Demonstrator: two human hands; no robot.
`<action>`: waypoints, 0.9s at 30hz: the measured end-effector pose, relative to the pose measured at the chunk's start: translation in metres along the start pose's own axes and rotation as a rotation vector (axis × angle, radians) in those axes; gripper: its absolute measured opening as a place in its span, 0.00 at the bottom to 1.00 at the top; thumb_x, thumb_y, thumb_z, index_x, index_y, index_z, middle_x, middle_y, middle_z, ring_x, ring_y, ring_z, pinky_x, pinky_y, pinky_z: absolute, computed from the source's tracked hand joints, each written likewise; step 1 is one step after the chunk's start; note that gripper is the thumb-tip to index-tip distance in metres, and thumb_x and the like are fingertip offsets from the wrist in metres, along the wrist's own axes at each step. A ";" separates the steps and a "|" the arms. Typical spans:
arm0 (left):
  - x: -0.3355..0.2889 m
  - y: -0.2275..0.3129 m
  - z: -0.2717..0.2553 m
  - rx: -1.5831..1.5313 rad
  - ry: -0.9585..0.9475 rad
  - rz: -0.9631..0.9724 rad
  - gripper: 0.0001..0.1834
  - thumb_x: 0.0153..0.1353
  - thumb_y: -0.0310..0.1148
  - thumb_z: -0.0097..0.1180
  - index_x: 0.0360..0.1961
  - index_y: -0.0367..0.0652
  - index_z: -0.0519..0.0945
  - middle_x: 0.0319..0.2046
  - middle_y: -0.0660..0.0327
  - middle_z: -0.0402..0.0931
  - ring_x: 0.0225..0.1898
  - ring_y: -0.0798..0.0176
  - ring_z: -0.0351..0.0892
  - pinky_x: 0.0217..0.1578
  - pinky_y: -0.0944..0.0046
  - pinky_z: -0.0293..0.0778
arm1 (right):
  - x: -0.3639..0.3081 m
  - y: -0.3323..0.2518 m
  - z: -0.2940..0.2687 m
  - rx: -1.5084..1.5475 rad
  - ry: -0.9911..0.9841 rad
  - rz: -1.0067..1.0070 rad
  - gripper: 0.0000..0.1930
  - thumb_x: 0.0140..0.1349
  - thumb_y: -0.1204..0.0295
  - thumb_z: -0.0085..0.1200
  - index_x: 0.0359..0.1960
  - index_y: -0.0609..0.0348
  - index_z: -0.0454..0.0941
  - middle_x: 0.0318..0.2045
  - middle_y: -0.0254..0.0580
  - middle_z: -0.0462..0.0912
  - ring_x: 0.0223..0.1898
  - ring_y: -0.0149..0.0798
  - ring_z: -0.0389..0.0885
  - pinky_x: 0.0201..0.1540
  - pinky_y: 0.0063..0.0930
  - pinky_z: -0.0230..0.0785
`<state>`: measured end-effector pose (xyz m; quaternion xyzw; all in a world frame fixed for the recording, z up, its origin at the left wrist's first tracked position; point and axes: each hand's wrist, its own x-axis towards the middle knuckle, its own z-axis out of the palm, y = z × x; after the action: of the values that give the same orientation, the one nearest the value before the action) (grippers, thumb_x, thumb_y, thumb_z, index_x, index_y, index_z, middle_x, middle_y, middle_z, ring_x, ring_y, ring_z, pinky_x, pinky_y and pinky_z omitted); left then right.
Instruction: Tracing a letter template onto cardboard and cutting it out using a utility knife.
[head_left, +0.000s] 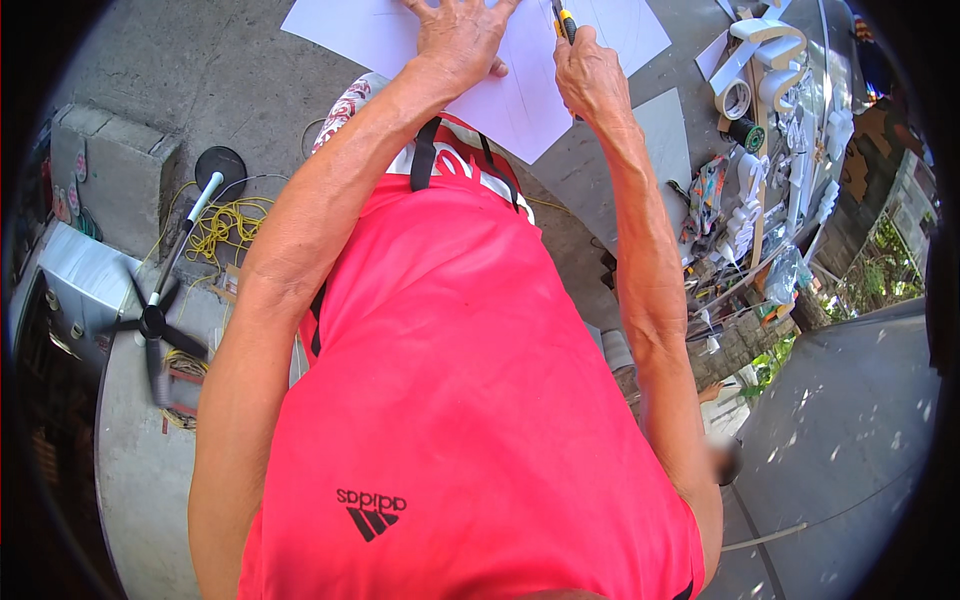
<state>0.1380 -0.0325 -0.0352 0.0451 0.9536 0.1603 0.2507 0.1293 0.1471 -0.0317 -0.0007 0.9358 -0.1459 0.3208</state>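
Observation:
A large white sheet (525, 115) with faint drawn lines lies in front of me, one corner pointing toward my body. My left hand (458, 45) rests on it with the fingers spread; the fingertips run out of the top of the picture. Closed around a yellow and black utility knife (567, 24), my right hand (592, 80) is over the right part of the sheet. The knife's tip is close to the sheet, but I cannot tell whether it touches.
Rolls of tape (735, 98), white curved strips (775, 45), a green spool (745, 133) and scraps crowd the right side. On the left are a standing fan (153, 322), yellow cord (225, 228) and a concrete block (112, 165). Another person (722, 460) is partly visible at lower right.

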 end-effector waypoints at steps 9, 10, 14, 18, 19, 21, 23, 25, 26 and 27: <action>0.001 0.000 -0.001 0.001 -0.017 -0.001 0.63 0.37 0.49 0.82 0.76 0.67 0.59 0.79 0.44 0.35 0.74 0.15 0.29 0.57 0.04 0.39 | -0.003 -0.011 -0.012 0.075 -0.062 0.054 0.18 0.74 0.62 0.40 0.42 0.69 0.71 0.22 0.57 0.83 0.17 0.50 0.83 0.29 0.47 0.79; 0.001 0.000 -0.001 0.003 -0.012 -0.001 0.63 0.37 0.49 0.82 0.76 0.67 0.59 0.79 0.44 0.35 0.74 0.15 0.29 0.57 0.04 0.39 | -0.003 -0.012 -0.012 0.076 -0.062 0.055 0.18 0.74 0.62 0.40 0.42 0.69 0.71 0.22 0.57 0.83 0.17 0.50 0.83 0.29 0.47 0.79; 0.003 0.000 0.001 0.006 -0.002 -0.003 0.63 0.36 0.49 0.82 0.76 0.67 0.59 0.79 0.44 0.35 0.74 0.15 0.28 0.56 0.03 0.39 | -0.003 0.000 -0.002 0.019 -0.025 0.023 0.18 0.74 0.62 0.40 0.42 0.69 0.71 0.26 0.63 0.84 0.26 0.58 0.86 0.34 0.52 0.79; 0.001 -0.002 0.007 -0.018 0.010 0.010 0.64 0.35 0.49 0.82 0.76 0.68 0.60 0.79 0.44 0.35 0.74 0.15 0.28 0.56 0.03 0.39 | -0.003 0.003 0.002 -0.004 -0.021 0.011 0.17 0.73 0.62 0.41 0.42 0.68 0.71 0.30 0.69 0.84 0.36 0.67 0.86 0.40 0.58 0.77; 0.002 -0.003 0.007 -0.020 0.016 0.013 0.64 0.35 0.49 0.82 0.76 0.68 0.60 0.79 0.44 0.35 0.74 0.15 0.28 0.56 0.03 0.39 | -0.003 0.003 0.002 -0.005 -0.020 0.010 0.17 0.73 0.62 0.41 0.42 0.68 0.71 0.30 0.69 0.84 0.36 0.67 0.86 0.40 0.58 0.77; 0.003 -0.003 0.006 -0.019 0.021 0.009 0.64 0.35 0.50 0.82 0.76 0.68 0.60 0.79 0.44 0.35 0.74 0.16 0.28 0.56 0.03 0.39 | -0.005 0.003 0.003 -0.026 -0.012 0.010 0.17 0.73 0.62 0.41 0.43 0.67 0.71 0.30 0.68 0.84 0.35 0.67 0.86 0.40 0.58 0.77; 0.003 -0.002 0.005 -0.019 0.023 0.005 0.64 0.35 0.50 0.82 0.76 0.68 0.60 0.79 0.44 0.35 0.74 0.16 0.28 0.56 0.03 0.39 | -0.006 0.004 0.001 -0.032 -0.021 0.008 0.17 0.73 0.61 0.41 0.43 0.67 0.71 0.29 0.68 0.84 0.35 0.67 0.86 0.40 0.58 0.77; 0.003 -0.002 0.004 -0.014 -0.008 -0.005 0.64 0.34 0.50 0.82 0.76 0.68 0.60 0.79 0.44 0.35 0.74 0.16 0.28 0.56 0.03 0.39 | -0.008 0.003 0.000 -0.038 -0.030 0.005 0.17 0.73 0.61 0.41 0.42 0.66 0.71 0.29 0.67 0.84 0.34 0.67 0.86 0.40 0.58 0.77; 0.003 -0.001 0.004 -0.014 -0.009 -0.006 0.64 0.34 0.50 0.82 0.76 0.68 0.60 0.79 0.44 0.35 0.74 0.16 0.28 0.56 0.03 0.39 | -0.009 0.003 -0.001 -0.041 -0.029 0.001 0.17 0.74 0.61 0.41 0.43 0.66 0.71 0.29 0.67 0.84 0.34 0.66 0.86 0.39 0.58 0.77; 0.003 -0.001 0.004 -0.010 -0.001 -0.004 0.64 0.34 0.50 0.82 0.76 0.68 0.60 0.79 0.44 0.35 0.74 0.16 0.28 0.56 0.03 0.39 | -0.009 0.003 -0.001 -0.045 -0.027 -0.003 0.17 0.74 0.61 0.41 0.43 0.66 0.71 0.29 0.67 0.84 0.34 0.66 0.86 0.39 0.58 0.77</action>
<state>0.1375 -0.0319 -0.0399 0.0418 0.9528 0.1645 0.2516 0.1357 0.1508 -0.0263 -0.0115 0.9344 -0.1253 0.3333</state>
